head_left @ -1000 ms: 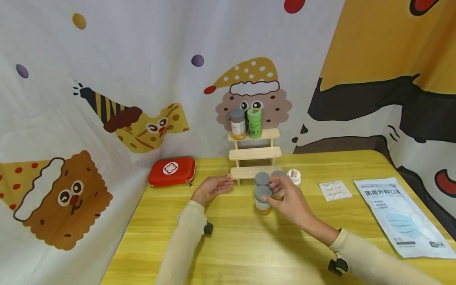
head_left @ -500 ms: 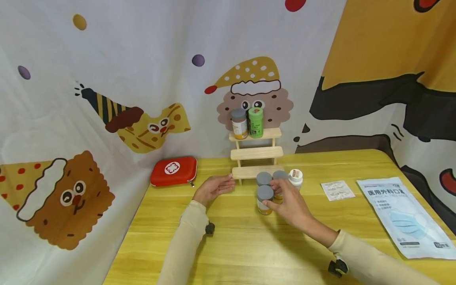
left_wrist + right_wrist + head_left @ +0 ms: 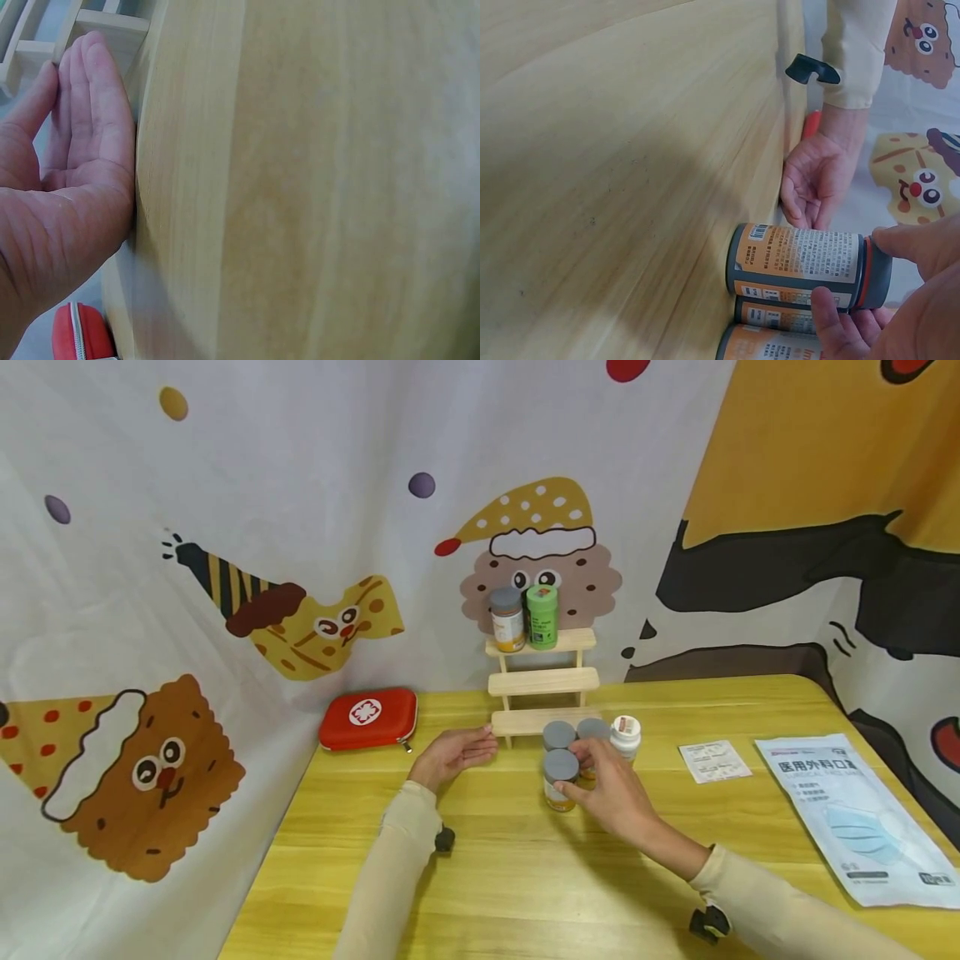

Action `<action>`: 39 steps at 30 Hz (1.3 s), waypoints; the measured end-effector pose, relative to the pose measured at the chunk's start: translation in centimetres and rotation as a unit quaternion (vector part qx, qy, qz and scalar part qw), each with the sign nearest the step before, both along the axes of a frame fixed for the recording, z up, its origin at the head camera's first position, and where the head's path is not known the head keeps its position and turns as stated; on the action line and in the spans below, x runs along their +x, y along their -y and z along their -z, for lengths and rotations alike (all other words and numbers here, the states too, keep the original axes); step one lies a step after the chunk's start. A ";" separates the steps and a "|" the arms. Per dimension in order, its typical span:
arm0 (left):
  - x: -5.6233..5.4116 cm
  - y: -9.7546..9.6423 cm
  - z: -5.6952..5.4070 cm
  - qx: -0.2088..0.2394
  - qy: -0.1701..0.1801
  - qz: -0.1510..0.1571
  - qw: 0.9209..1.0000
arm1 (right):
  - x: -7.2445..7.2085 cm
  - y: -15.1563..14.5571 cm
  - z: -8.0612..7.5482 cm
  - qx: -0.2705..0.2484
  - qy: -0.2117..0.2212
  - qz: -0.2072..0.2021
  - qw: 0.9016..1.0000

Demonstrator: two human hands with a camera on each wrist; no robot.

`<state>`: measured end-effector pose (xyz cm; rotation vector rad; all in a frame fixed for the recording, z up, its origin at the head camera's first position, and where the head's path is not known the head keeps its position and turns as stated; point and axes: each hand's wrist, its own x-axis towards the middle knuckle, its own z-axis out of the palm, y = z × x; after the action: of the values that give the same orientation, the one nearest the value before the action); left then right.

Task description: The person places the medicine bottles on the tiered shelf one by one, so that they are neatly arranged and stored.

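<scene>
Three grey-lidded pill bottles stand in a cluster on the table before a small wooden step rack [image 3: 543, 681]. My right hand [image 3: 618, 789] holds the front bottle [image 3: 561, 766] at its lid, thumb on one side. In the right wrist view this bottle [image 3: 799, 259] has an orange and white label, and the fingers reach in beside it. The back bottle [image 3: 558, 735] and right bottle [image 3: 594, 729] stand close against it, partly hidden. At the rack's lowest step, my left hand [image 3: 452, 756] lies with straight fingers, fingertips right at the step's left end.
On the top step are another grey-lidded bottle [image 3: 507, 622] and a green bottle [image 3: 542, 618]. A white bottle [image 3: 626, 737] stands right of the cluster. A red zip case [image 3: 368, 718] lies left; a small packet [image 3: 715, 762] and a face-mask pack [image 3: 855, 818] lie right.
The head view has shifted slightly. My right hand has moved a little toward me, and more of the white bottle shows behind it. The left hand has stayed at the rack.
</scene>
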<state>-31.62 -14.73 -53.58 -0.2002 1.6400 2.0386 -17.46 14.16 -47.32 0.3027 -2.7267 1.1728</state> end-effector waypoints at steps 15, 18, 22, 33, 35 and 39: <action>0.0 0.0 0.0 0.010 0.006 -0.005 1.000 | -0.1 -0.2 0.0 -0.008 0.001 0.004 1.000; 0.1 -0.1 -0.1 0.007 0.006 -0.006 1.000 | 0.0 -0.3 -0.1 -0.013 -0.001 0.003 1.000; 0.0 -0.2 -0.2 0.003 0.003 -0.007 1.000 | 0.2 -0.4 -0.2 -0.022 -0.010 0.001 1.000; 0.1 -0.3 -0.5 0.000 -0.004 -0.008 1.000 | 0.4 -0.7 -1.3 -0.065 -0.034 -0.028 0.997; 0.1 -0.3 -0.5 0.001 -0.003 -0.007 1.000 | 0.4 -0.8 -1.8 -0.076 -0.041 -0.032 0.996; 0.3 -0.3 -0.6 0.001 -0.003 -0.006 1.000 | 0.4 -1.1 -2.9 -0.091 -0.042 -0.040 0.994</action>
<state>-31.29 -14.47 -53.02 -0.2031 1.6440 2.0531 -17.02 15.24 -44.39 0.4297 -2.5346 1.3844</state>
